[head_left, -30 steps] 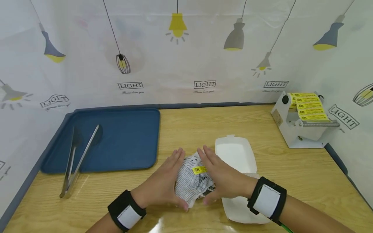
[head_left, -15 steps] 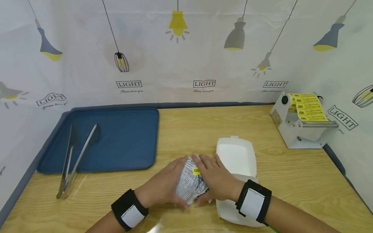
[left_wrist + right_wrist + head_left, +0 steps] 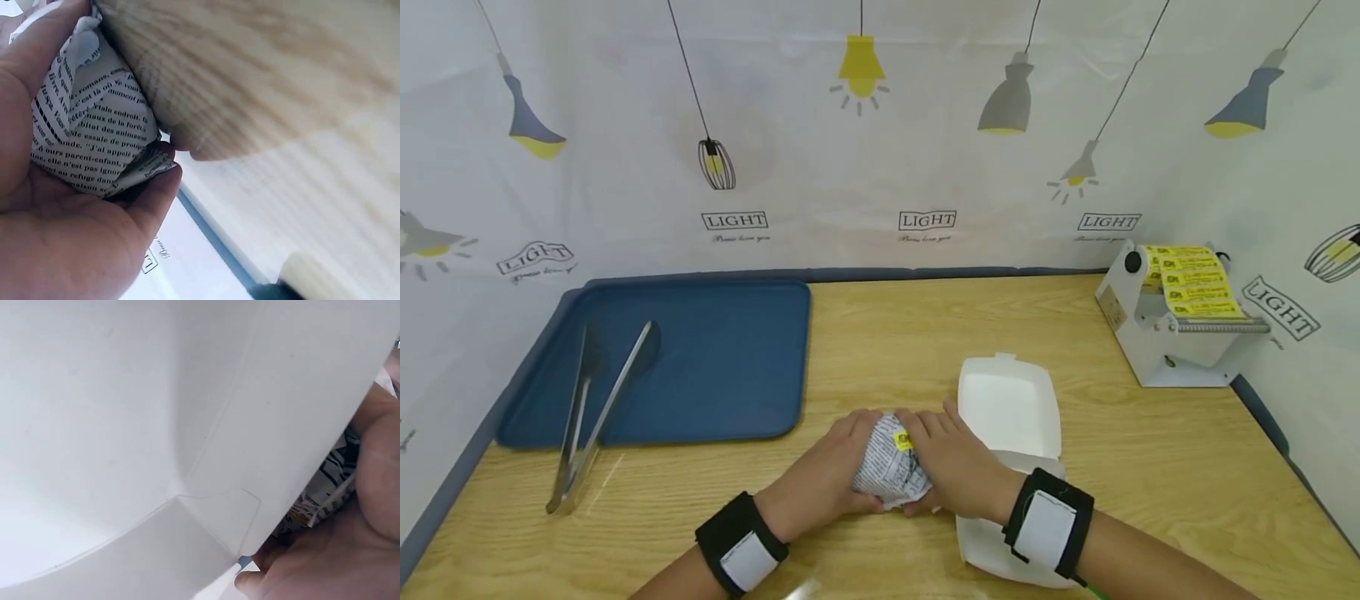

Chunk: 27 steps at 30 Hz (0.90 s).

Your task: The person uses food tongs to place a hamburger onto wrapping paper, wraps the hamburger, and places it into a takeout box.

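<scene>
A bundle wrapped in newsprint-patterned paper (image 3: 886, 473) sits between the two hands in the head view, a yellow sticker (image 3: 903, 440) on its top. My left hand (image 3: 826, 473) grips its left side; in the left wrist view the thumb and fingers curl round the folded paper (image 3: 103, 128). From the other side my right hand (image 3: 961, 465) holds it, fingers over the top right and thumb low at the front. What is inside the paper is hidden. Right beside that hand lies an open white clamshell box (image 3: 1009, 407), its near half partly covered by the right hand and wrist.
On the left, a blue tray (image 3: 730, 358) carries metal tongs (image 3: 613, 404) whose joined end sticks out over the wooden table (image 3: 880, 333). A label dispenser (image 3: 1183, 325) with a roll of yellow stickers stands at the back right. A lamp-printed curtain (image 3: 805, 167) closes off the back and sides.
Both hands have closed in from spread fingers beside the bundle to a grip round it. The paper is squeezed narrower and rounder. The right hand has moved left.
</scene>
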{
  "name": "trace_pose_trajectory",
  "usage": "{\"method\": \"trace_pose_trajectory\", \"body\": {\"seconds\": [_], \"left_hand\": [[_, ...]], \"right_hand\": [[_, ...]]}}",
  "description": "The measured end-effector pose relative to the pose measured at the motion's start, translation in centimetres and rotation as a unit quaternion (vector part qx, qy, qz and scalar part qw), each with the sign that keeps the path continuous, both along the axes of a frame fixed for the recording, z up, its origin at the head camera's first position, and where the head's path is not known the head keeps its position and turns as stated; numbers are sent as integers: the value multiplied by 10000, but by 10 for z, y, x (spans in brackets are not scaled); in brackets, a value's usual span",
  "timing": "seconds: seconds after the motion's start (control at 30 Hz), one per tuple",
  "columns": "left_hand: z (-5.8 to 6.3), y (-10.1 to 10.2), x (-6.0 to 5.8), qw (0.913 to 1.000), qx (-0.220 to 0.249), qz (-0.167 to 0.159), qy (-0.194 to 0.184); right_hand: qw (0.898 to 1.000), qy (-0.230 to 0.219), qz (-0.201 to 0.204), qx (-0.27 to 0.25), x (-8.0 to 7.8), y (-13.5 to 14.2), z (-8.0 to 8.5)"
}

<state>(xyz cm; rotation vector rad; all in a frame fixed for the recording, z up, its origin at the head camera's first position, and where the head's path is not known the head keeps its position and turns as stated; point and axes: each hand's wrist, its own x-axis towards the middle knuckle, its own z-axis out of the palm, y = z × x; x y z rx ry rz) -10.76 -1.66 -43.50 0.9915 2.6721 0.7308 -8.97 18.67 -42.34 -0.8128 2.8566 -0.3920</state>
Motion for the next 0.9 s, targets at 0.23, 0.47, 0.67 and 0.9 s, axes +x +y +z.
{"method": "trace_pose_trajectory", "body": {"seconds": [0.23,0.47,0.67,0.9], "left_hand": [[18,0,5,9999,72,29,115],[47,9,13,9984,437,-105,351],[61,34,21,9967,485,-484,439],[60,71,30,9938,335,-964,432]], "right_hand": [[9987,-214,26,-467,4,2,18],[9942,-359,167,-1003,18,17,51],[9951,-199,10,-969,38,43,68],[9957,-207,-496,-751,63,77,67]]}}
